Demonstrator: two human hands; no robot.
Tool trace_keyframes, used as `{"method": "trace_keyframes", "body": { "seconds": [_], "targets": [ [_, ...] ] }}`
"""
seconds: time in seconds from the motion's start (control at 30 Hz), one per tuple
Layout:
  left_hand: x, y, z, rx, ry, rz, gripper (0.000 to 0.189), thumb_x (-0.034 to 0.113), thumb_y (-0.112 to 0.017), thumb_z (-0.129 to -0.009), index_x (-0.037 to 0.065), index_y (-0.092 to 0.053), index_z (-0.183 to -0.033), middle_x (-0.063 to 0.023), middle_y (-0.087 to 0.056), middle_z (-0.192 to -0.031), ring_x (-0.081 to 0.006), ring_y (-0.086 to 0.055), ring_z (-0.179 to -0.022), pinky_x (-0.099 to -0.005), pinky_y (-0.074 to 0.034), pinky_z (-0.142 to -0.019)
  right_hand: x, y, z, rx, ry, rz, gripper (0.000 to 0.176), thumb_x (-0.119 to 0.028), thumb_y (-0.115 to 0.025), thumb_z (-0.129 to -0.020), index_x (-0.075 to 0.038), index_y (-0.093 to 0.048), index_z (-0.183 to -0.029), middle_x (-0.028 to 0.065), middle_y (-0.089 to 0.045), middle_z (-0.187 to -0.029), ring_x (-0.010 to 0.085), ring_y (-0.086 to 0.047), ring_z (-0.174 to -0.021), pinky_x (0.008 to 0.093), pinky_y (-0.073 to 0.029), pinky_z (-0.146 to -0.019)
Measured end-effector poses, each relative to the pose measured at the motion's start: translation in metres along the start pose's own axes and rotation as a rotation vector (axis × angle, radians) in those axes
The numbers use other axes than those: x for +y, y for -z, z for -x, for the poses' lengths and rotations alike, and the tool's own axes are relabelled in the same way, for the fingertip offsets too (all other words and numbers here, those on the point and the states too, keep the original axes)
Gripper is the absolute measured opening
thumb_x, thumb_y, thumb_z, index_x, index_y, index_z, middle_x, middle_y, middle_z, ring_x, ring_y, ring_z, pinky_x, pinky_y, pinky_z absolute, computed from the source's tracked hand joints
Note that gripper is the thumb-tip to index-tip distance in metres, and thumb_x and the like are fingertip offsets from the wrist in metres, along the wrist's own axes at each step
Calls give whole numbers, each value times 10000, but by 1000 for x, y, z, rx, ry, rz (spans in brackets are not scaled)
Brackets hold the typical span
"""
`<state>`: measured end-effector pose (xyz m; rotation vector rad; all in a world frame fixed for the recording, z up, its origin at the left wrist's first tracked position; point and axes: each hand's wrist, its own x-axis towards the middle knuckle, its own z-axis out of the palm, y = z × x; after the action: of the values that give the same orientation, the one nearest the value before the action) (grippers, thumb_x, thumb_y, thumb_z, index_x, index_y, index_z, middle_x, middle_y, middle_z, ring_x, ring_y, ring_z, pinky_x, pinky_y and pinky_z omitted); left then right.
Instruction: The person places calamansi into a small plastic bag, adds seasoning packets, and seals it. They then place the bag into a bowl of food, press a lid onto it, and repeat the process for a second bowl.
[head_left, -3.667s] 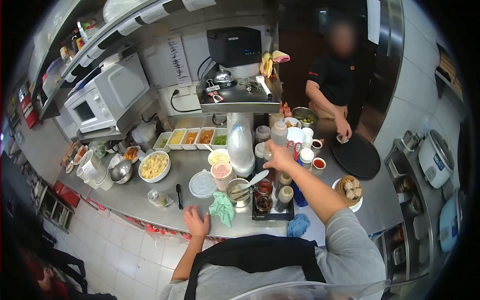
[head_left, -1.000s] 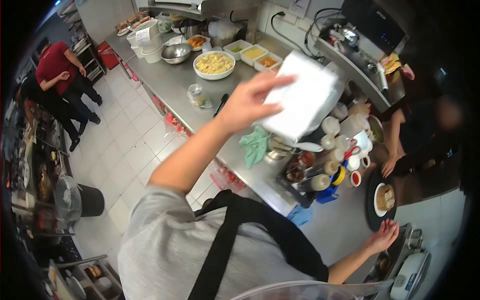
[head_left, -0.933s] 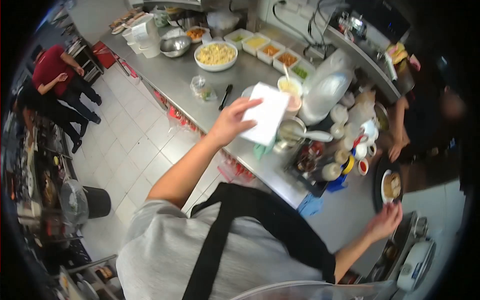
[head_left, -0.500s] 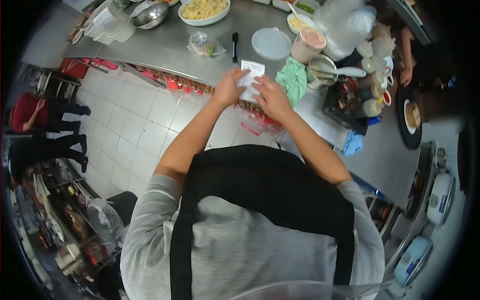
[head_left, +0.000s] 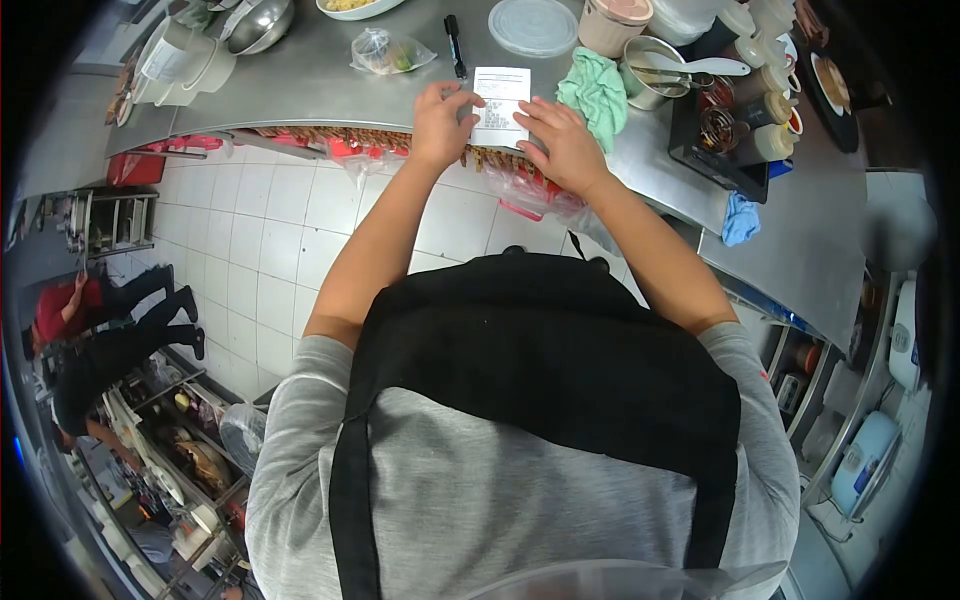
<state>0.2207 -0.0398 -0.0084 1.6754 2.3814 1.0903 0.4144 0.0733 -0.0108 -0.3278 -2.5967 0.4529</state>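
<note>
A white printed receipt (head_left: 501, 108) lies at the front edge of the steel counter, its print facing up. My left hand (head_left: 442, 122) rests at its left edge, fingers loosely bent and apart, fingertips by the paper. On the other side, my right hand (head_left: 563, 146) has its fingers spread, with the fingertips at the receipt's right edge. Neither hand is closed around anything. Beyond the paper are a black marker (head_left: 455, 47) and a knotted clear plastic bag (head_left: 391, 52) with food inside. A crumpled green cloth (head_left: 593, 98) sits just right of my right hand.
Past the receipt lies a round translucent lid (head_left: 533, 26). To the right stand a metal pot (head_left: 655, 72) with utensils, a black caddy (head_left: 716, 165) of bottles, and a blue cloth (head_left: 741, 219). White tubs (head_left: 185, 65) are at far left. Two people stand across the tiled floor (head_left: 285, 215).
My view has shifted, so the counter sits higher in the picture. My hands have spread slightly apart, uncovering more of the receipt.
</note>
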Motion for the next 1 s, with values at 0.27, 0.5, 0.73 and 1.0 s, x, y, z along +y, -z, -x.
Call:
{"method": "trace_keyframes", "body": {
  "seconds": [0.27,0.5,0.73,1.0],
  "targets": [
    [25,17,-4,-99,29,-320,254,130,-727,-708,219,-681,-941,-92,-476,-1208,-296,-446,-1116,-411,-413,-892,-2,1,0,2,-3,21,369,-230,-635,-816,-111,-606,-1164,61,-537,-1275,247,-449,-1236,410,-328,-1045],
    [18,10,5,-65,54,-376,237,258,-722,-732,260,-669,-963,-47,-450,-1228,-253,-425,-1151,-415,-411,-885,-2,1,0,-20,-11,27,386,-237,-633,-825,-112,-593,-1188,58,-523,-1296,252,-433,-1254,424,-322,-1051],
    [26,22,5,-43,57,-472,225,204,-747,-696,274,-678,-899,-43,-464,-1205,-275,-458,-1122,-458,-420,-866,-1,0,0,-16,-1,38,384,-228,-635,-824,-103,-594,-1185,60,-529,-1293,248,-443,-1247,416,-327,-1052],
    [21,10,9,-36,29,-440,218,276,-734,-700,250,-684,-910,-35,-473,-1196,-238,-437,-1139,-442,-386,-889,-4,1,-1,-12,-8,42,379,-219,-646,-814,-100,-602,-1171,65,-538,-1280,247,-453,-1238,412,-337,-1045]
  ]
}}
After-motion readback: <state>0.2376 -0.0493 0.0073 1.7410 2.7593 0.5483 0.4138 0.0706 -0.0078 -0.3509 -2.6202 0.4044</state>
